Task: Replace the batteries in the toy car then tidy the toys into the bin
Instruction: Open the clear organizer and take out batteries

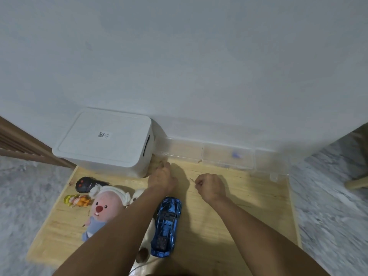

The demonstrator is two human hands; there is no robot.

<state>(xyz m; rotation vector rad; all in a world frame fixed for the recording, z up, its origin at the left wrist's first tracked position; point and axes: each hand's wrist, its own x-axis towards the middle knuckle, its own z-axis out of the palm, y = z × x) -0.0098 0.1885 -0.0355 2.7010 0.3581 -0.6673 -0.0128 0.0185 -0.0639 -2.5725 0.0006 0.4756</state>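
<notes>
Head view: the blue toy car point(166, 226) lies on the wooden board point(229, 226) between both forearms. The left hand point(162, 179) is curled near the lidded white bin point(105, 140); its grip is hidden. The right hand point(211, 187) pinches a thin, indistinct sliver.

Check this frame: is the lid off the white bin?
No, the lid sits closed on the white bin, and the blue toy car lies on the wooden board.
</notes>
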